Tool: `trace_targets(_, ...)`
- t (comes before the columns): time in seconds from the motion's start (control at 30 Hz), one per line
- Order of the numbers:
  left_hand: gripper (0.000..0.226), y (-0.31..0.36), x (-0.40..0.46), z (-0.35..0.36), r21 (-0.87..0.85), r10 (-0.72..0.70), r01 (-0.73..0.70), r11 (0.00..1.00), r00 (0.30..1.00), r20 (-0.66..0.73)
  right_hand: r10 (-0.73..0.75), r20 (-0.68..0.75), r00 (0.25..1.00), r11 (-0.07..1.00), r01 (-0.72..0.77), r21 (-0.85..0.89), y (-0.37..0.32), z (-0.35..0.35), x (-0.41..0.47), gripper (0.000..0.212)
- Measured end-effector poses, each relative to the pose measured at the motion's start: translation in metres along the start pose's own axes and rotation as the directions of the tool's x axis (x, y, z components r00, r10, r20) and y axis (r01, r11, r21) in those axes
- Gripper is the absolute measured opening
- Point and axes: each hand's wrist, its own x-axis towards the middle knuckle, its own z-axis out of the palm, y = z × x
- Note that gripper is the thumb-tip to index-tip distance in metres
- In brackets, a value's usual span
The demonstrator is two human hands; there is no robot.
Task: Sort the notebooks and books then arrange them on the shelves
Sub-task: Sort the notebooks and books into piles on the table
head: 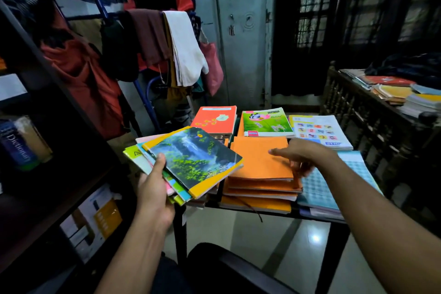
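Sorting appears midway: left hand (152, 188) grips a fanned stack of notebooks (188, 162) beside the shelves (55, 126), right hand (300, 155) rests loose-fingered on the orange pile (260, 174), while farther books (267, 122) remain on the counter (334, 222), unshelved.

"Dictionary" readable along spine of blue book (16, 148) on dark shelf (71, 188) at left. Print on covers of notebooks on worktop and in left hand too small or blurred to read.
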Motion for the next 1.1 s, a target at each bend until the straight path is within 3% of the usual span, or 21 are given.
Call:
trace_targets(0.07, 0.033, -0.005, -0.005, 0.009, 0.021, -0.044, 0.043, 0.999, 0.998, 0.052, -0.112, -0.125, 0.986, 0.994, 0.11, -0.023, -0.008, -0.007, -0.004, 0.074)
trace_targets(0.13, 0.036, -0.009, -0.012, 0.019, 0.039, -0.084, 0.079, 0.996, 0.989, 0.123, -0.269, -0.125, 0.955, 0.931, 0.291, 0.219, -0.022, -0.005, -0.014, 0.069)
trace_targets(0.17, 0.036, -0.011, -0.018, 0.026, 0.054, -0.09, 0.083, 0.995, 0.983, 0.158, -0.322, -0.053, 0.945, 0.869, 0.317, 0.379, -0.028, -0.001, -0.024, 0.061)
trace_targets(0.27, 0.039, -0.019, -0.033, 0.05, 0.126, -0.116, 0.087, 0.988, 0.962, 0.246, -0.412, 0.135, 0.901, 0.778, 0.271, 0.566, -0.024, 0.023, -0.04, 0.069)
trace_targets(0.47, 0.041, -0.03, -0.043, 0.079, 0.246, -0.19, 0.126, 0.961, 0.948, 0.257, -0.374, 0.15, 0.915, 0.576, 0.103, 0.811, 0.022, 0.049, -0.027, 0.105)
trace_targets(0.63, 0.033, -0.021, -0.047, 0.091, 0.242, -0.161, 0.09, 0.966, 0.943, 0.293, -0.364, 0.078, 0.928, 0.46, 0.106, 0.882, 0.029, 0.034, -0.018, 0.089)
trace_targets(0.77, 0.019, -0.018, -0.038, 0.094, 0.266, -0.105, 0.043, 0.963, 0.969, 0.224, -0.347, 0.031, 0.938, 0.464, 0.143, 0.874, 0.035, 0.009, -0.013, 0.055)
trace_targets(0.9, 0.026, -0.025, -0.028, 0.092, 0.283, -0.094, 0.034, 0.958, 0.976, 0.198, -0.239, -0.041, 0.97, 0.496, 0.158, 0.854, 0.062, -0.018, 0.001, 0.069)
trace_targets(0.97, 0.037, -0.028, -0.021, 0.089, 0.294, -0.083, 0.024, 0.955, 0.978, 0.189, -0.142, -0.094, 0.985, 0.52, 0.155, 0.84, 0.089, -0.032, 0.005, 0.051)
trace_targets(1.03, 0.036, -0.025, -0.011, 0.083, 0.318, -0.04, -0.019, 0.948, 0.983, 0.177, -0.023, -0.147, 0.989, 0.584, 0.133, 0.801, 0.119, -0.042, 0.008, 0.029)
trace_targets(1.1, 0.028, -0.02, -0.002, 0.079, 0.322, -0.003, -0.052, 0.945, 0.986, 0.167, 0.064, -0.225, 0.972, 0.696, 0.118, 0.709, 0.151, -0.042, 0.012, 0.026)
